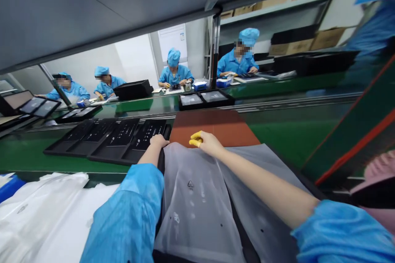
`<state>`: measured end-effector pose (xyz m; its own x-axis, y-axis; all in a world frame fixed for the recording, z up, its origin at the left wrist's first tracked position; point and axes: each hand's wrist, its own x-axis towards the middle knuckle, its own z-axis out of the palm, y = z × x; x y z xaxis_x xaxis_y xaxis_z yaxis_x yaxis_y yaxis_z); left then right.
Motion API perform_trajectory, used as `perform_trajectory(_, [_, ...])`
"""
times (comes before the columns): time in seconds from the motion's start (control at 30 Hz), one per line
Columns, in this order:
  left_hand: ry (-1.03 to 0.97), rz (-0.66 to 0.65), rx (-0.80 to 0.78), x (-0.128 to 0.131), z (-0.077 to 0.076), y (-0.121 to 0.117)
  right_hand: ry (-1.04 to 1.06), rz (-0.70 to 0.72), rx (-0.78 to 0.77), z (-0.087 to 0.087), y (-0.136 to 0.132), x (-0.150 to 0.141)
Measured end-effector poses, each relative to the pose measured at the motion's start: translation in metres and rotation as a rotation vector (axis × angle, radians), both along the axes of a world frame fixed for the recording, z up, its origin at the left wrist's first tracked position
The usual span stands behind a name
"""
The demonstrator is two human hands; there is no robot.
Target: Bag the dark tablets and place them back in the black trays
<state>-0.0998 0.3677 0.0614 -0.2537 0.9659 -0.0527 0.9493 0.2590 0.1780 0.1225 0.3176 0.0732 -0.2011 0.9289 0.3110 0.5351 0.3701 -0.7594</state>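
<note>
My left hand is at the right edge of a black panel with white print, which lies in a black two-compartment tray. Its fingers look curled, but what they grip is hidden. Yellow covers sit on the fingertips of my right hand, whose thumb and finger stand slightly apart with nothing visible between them. This hand hovers over a brown sheet. Below it, a translucent printed plastic bag covers something dark, with a second bag beside it on the right.
Another black tray with printed panels stands at left. White plastic bags lie at lower left. Across the green belt is a black tray with bagged items. Several co-workers in blue sit beyond; a grey shelf hangs overhead.
</note>
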Motion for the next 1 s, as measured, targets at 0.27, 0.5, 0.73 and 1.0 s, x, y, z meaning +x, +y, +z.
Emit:
perform_trajectory(0.27, [0.079, 0.031, 0.134, -0.019, 0.051, -0.019, 0.089, -0.028, -0.114, 0.003, -0.026, 0.019])
perform_trajectory(0.5, [0.104, -0.061, 0.229, 0.014, 0.088, -0.104, 0.394, 0.076, -0.401, 0.025, -0.048, -0.010])
perform_trajectory(0.73, [-0.062, -0.465, 0.237, 0.082, 0.087, -0.186, 0.738, -0.078, -0.553, 0.020, -0.088, -0.039])
perform_trajectory(1.0, [-0.371, 0.015, 0.281, -0.065, 0.063, -0.201, 0.833, -0.245, -0.345, 0.022, -0.126, 0.059])
